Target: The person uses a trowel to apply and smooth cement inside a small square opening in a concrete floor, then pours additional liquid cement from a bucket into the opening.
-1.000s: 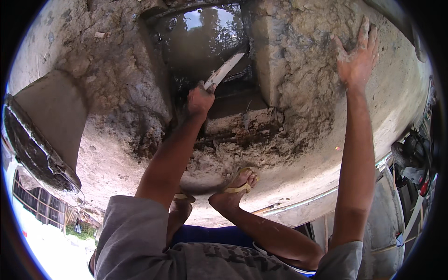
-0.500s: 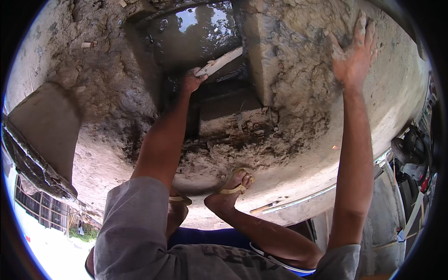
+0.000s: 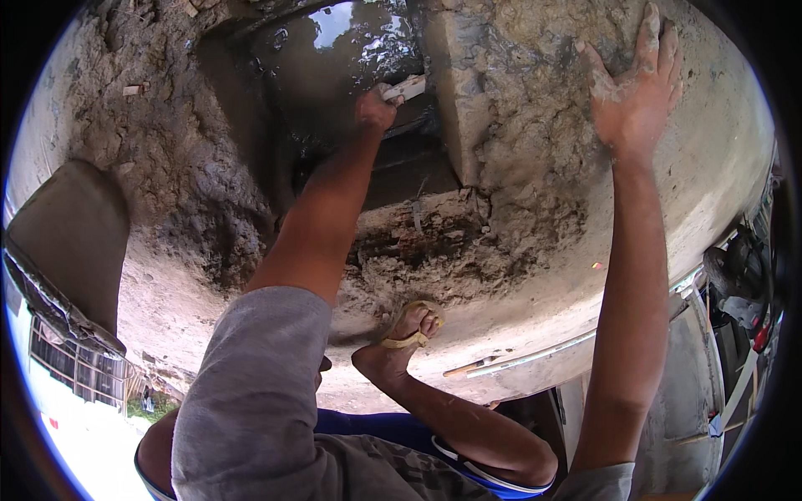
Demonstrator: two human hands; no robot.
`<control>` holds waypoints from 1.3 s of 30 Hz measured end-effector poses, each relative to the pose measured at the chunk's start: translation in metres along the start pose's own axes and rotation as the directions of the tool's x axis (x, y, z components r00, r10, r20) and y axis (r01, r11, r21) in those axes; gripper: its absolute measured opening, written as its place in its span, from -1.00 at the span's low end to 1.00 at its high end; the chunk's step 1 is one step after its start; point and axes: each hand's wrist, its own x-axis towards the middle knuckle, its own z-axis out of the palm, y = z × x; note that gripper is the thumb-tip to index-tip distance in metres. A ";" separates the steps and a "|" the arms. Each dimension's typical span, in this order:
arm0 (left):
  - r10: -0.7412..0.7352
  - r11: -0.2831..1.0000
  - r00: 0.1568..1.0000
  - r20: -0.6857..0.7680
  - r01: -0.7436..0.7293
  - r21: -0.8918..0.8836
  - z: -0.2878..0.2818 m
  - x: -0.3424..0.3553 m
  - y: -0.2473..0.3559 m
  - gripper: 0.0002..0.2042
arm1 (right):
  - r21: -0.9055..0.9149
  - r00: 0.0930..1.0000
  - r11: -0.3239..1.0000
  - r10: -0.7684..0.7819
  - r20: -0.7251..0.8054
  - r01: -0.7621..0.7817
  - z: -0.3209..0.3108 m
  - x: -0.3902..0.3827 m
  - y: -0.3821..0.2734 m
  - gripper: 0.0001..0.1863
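Observation:
My left hand reaches down inside a square pit and is closed around a pale, flat strip of wood. The strip's far end points to the right, close to the pit's right wall; its near end is hidden by my fingers. Dark water with bright reflections lies in the pit beyond my hand. To the right, my right hand rests with spread, mud-smeared fingers on the rough grey ground, holding nothing.
Wet, lumpy mortar or mud surrounds the pit. A grey concrete slab-like piece stands at the left. My sandalled foot is on the near side, with a thin pole behind it. Assorted gear stands at the far right.
My left hand has moved right and slightly farther in with the wood strip, so less of the strip shows. My right hand stays on the ground. The view has shifted slightly.

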 end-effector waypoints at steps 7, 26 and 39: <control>-0.037 0.999 0.979 -0.202 0.031 -0.035 -0.045 -0.078 -0.037 -0.64 | -0.036 1.000 0.999 -0.028 -0.012 0.027 0.002 -0.006 0.011 -0.10; -0.015 1.000 0.992 -0.124 0.015 0.005 -0.088 -0.119 0.001 -0.70 | -0.017 1.000 1.000 0.024 -0.009 -0.024 0.001 -0.004 0.005 -0.13; 0.170 0.887 0.985 0.022 -0.163 0.432 -0.194 -0.233 0.060 -0.70 | -0.168 0.986 0.976 0.153 0.064 -0.140 -0.025 -0.001 0.016 -0.14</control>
